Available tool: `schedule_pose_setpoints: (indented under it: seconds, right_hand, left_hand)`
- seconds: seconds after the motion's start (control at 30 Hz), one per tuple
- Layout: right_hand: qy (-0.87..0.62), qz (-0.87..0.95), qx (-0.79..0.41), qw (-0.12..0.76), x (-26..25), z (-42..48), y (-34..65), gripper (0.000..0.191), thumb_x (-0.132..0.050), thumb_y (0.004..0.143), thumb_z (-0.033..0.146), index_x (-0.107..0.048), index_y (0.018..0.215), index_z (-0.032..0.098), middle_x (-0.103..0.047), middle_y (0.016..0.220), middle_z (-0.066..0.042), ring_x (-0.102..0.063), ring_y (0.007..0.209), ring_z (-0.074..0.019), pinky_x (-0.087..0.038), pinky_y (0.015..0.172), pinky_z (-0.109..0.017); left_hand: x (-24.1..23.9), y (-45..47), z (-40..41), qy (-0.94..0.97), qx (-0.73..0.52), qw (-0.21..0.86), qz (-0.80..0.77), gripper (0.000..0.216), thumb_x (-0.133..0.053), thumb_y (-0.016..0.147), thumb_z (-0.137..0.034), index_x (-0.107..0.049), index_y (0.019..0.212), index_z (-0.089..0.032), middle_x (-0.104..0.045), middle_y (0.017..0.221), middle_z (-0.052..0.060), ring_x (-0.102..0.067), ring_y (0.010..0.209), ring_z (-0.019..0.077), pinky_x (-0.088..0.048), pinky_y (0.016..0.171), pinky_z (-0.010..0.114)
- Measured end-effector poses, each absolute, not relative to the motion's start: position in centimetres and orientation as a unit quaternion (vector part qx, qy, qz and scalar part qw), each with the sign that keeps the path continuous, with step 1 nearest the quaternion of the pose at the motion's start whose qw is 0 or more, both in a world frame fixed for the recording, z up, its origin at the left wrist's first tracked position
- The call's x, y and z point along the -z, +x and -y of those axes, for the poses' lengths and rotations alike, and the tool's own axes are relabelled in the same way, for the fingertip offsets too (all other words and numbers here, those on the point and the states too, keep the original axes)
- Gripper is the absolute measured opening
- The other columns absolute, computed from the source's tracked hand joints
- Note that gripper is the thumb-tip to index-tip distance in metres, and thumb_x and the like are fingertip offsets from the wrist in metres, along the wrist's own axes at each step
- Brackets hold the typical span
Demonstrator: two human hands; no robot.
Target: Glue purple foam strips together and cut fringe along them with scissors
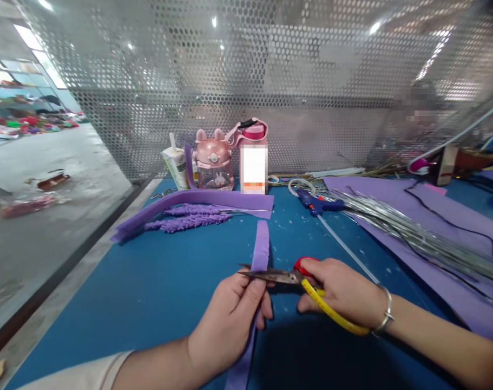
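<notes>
Between its thumb and fingers, my left hand (234, 317) pinches a long purple strip (262, 244), whose upper end stands up past the fingers and whose lower part runs down toward me. My right hand (339, 292) is closed on scissors (284, 277) with red and yellow handles. The scissor blades lie across the strip just above my left thumb, one on each side of it. Whether they have cut into it I cannot tell. Behind the hands lie purple flower sprigs (189, 218) and a wider purple band (246, 201).
A blue glue gun (317, 203) with its white cord lies on the blue table (149, 281). At right, a bundle of metal wires (408, 227) rests on purple sheets (363, 192). Two pink bottles (215, 162) and a drink carton (175, 165) stand before a perforated metal panel (311, 70).
</notes>
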State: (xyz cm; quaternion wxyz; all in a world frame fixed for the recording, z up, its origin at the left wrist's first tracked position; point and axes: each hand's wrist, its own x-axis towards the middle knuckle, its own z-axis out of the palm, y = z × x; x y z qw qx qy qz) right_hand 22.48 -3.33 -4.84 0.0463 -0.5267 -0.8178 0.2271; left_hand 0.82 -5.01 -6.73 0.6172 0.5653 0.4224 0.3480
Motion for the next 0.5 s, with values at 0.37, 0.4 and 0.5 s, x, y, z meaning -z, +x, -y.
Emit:
schedule_pose_setpoints:
  seconds: [0.37, 0.4, 0.5]
  right_hand:
    - [-0.531, 0.813, -0.236, 0.045, 4.67, 3.62, 22.65, 0.044, -0.06, 0.068, 0.063, -0.042, 0.073, 0.023, -0.048, 0.059, 0.005, -0.039, 0.051, -0.0114, -0.025, 0.046, -0.022]
    - [-0.533, 0.814, -0.228, 0.044, 4.56, 3.73, 22.66, 0.047, -0.063, 0.063, 0.064, -0.042, 0.073, 0.023, -0.046, 0.058, 0.005, -0.038, 0.051, -0.0115, -0.025, 0.046, -0.022]
    - [-0.533, 0.818, -0.212, 0.04, 4.16, 3.99, 22.66, 0.054, -0.07, 0.053, 0.063, -0.041, 0.076, 0.023, -0.044, 0.06, 0.006, -0.036, 0.052, -0.0118, -0.025, 0.047, -0.022]
  left_hand:
    - [6.47, 0.95, 5.06, 0.556, -0.369, 0.62, -0.412, 0.029, -0.04, 0.09, -0.038, -0.055, 0.09, -0.013, -0.056, 0.058, -0.002, -0.047, 0.046, 0.0069, -0.039, 0.048, 0.019]
    - [6.46, 0.94, 5.05, 0.557, -0.374, 0.618, -0.41, 0.029, -0.04, 0.09, -0.038, -0.055, 0.089, -0.013, -0.056, 0.058, -0.002, -0.047, 0.046, 0.0069, -0.039, 0.048, 0.019]
    - [6.42, 0.87, 5.06, 0.562, -0.392, 0.606, -0.404, 0.028, -0.04, 0.09, -0.039, -0.052, 0.084, -0.015, -0.056, 0.058, -0.002, -0.047, 0.046, 0.007, -0.039, 0.048, 0.019]
